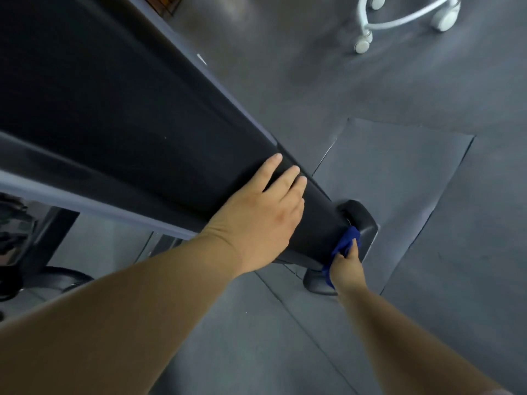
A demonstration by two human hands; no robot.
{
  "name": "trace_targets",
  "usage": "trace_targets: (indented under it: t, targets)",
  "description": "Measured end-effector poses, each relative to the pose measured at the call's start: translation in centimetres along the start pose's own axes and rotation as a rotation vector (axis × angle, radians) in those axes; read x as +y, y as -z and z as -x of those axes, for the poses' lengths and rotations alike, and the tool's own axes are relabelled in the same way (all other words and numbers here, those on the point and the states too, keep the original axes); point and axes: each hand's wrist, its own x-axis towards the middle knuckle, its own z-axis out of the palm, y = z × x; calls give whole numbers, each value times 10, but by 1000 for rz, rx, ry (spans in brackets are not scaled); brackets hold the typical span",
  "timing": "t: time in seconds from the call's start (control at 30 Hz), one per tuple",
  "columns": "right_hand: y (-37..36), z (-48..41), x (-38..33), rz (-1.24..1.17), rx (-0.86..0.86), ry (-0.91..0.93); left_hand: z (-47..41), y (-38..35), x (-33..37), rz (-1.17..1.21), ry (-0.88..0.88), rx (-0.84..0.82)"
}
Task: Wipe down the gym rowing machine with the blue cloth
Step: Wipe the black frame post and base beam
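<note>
The rowing machine's long black housing runs from the upper left down to its low end near the middle right. My left hand lies flat on top of that housing near its end, fingers spread, holding nothing. Lower down, my right hand grips the blue cloth and presses it against the end of the housing, next to a black foot cap. Part of the cloth hangs below my fingers.
Grey rubber floor mats with visible seams lie under and around the machine. A white wheeled base stands at the top right. Dark equipment parts sit at the lower left beneath a grey rail.
</note>
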Motion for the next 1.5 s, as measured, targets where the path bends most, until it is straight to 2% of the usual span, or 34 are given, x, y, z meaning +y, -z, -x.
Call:
trace_targets:
  t: [0.13,0.33,0.5,0.57,0.7,0.8,0.93,1.0,1.07,1.13,1.2,1.23,1.3,1.37,1.43,1.5]
  targets:
    - [16,7,-26,-307,-36,-126,15,3,-5,116,-36,74]
    - [18,83,-57,-377,-139,-59,66,-1,9,313,77,109]
    - [8,180,-91,-536,-646,7,101,19,43,816,455,158]
    - [4,214,-110,-606,-786,38,112,35,43,1005,623,214]
    - [-2,257,-144,-614,-994,-31,130,49,23,1206,690,388]
    - [1,279,-169,-491,-1022,3,129,60,2,1216,734,537]
    - [-8,314,-202,-306,-874,141,125,71,-10,1194,936,761]
    - [-19,329,-211,-239,-786,218,124,79,-11,1312,1082,921]
    - [-28,343,-220,-71,-710,395,125,86,-19,1430,1295,1160]
    - [-35,368,-238,182,-571,643,133,85,-36,1395,1596,1410]
    - [-45,393,-262,413,-377,983,140,80,-59,1340,1852,1590]
    - [-51,404,-274,511,-281,1216,139,80,-71,1384,1918,1656]
    - [-69,421,-299,734,-137,1794,122,86,-89,1519,1960,1687]
    - [-89,422,-326,1038,-7,2280,100,95,-101,1516,1979,1657]
    - [-112,422,-352,1363,25,2521,86,93,-116,1406,1975,1765]
    - [-133,419,-369,1646,113,2622,87,79,-128,1235,1972,1795]
